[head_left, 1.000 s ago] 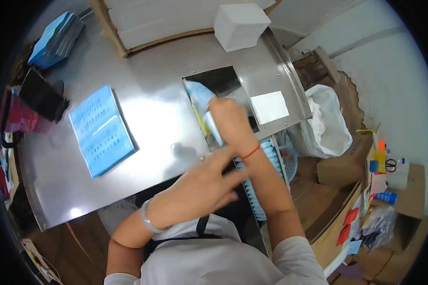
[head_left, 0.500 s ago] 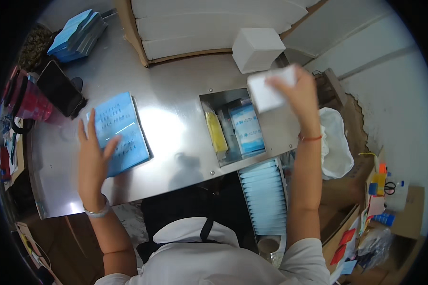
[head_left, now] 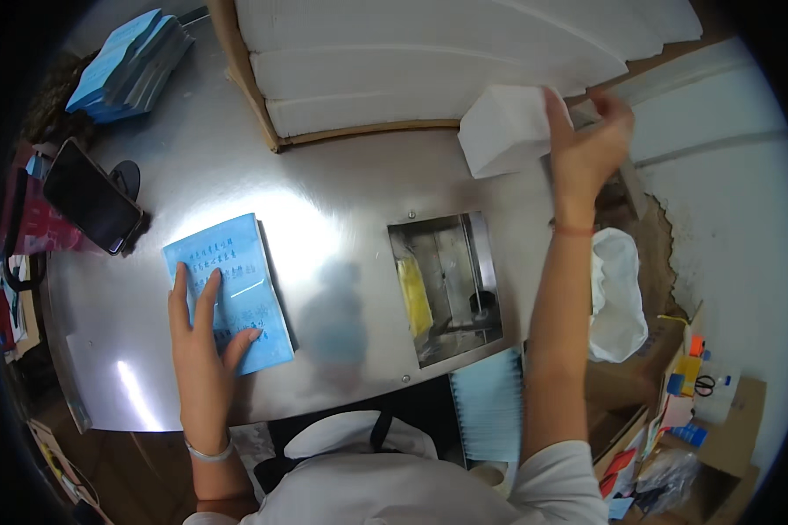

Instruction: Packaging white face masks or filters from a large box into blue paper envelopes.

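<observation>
My left hand (head_left: 203,341) lies with spread fingers on a flat light-blue packet (head_left: 235,249) with dark writing, on the left part of the metal table (head_left: 324,192). My right hand (head_left: 587,144) is raised at the back right, thumb and fingers apart, beside a white block (head_left: 503,131). The thumb overlaps the block's right edge; I see nothing clearly gripped. Between the hands, a rectangular opening (head_left: 451,284) in the table shows a dark metal inside. A yellow packet (head_left: 414,296) sits along its left wall.
A large carton of white sheets (head_left: 394,79) stands at the back. A phone (head_left: 94,197) on a stand and stacked blue packets (head_left: 131,66) are at the left. A row of pale-blue packets (head_left: 488,407) runs below the opening. A white bag (head_left: 617,293) hangs at the right.
My right hand has moved back and right, away from the opening; the white piece it held is no longer distinct. The blue-and-white packet is gone from the opening. My left hand now lies further onto the packet.
</observation>
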Motion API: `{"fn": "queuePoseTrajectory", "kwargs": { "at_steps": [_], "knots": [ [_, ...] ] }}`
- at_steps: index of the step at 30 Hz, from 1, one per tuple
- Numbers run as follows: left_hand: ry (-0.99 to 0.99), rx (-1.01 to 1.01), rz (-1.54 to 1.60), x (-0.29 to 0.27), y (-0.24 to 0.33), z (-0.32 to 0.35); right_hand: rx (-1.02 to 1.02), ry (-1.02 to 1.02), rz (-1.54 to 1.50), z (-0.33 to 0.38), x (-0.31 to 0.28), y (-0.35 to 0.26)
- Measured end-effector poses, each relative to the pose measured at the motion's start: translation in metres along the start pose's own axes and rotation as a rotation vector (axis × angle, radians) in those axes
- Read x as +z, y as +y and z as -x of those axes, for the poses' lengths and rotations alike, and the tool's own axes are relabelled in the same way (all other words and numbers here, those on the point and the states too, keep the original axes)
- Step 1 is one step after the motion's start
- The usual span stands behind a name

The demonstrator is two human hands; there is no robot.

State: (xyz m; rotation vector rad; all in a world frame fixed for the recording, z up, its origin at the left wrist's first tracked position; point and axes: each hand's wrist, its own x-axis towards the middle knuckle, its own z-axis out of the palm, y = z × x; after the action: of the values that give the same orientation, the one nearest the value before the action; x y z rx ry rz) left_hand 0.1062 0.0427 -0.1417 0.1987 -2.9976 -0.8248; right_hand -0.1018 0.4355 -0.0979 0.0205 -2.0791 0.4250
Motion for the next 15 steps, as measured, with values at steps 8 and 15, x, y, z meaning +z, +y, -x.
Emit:
{"fn": "queuePoseTrajectory", "kwargs": {
  "at_steps": [8, 15],
  "knots": [
    [0.124, 0.168, -0.159, 0.007, 0.005, 0.001, -0.2, -0.296, 0.115, 0.059, -0.044, 0.004],
    [0.155, 0.344, -0.497, 0.021, 0.002, 0.01, -0.04, -0.277, 0.252, 0.133, -0.156, -0.05]
  ]
}}
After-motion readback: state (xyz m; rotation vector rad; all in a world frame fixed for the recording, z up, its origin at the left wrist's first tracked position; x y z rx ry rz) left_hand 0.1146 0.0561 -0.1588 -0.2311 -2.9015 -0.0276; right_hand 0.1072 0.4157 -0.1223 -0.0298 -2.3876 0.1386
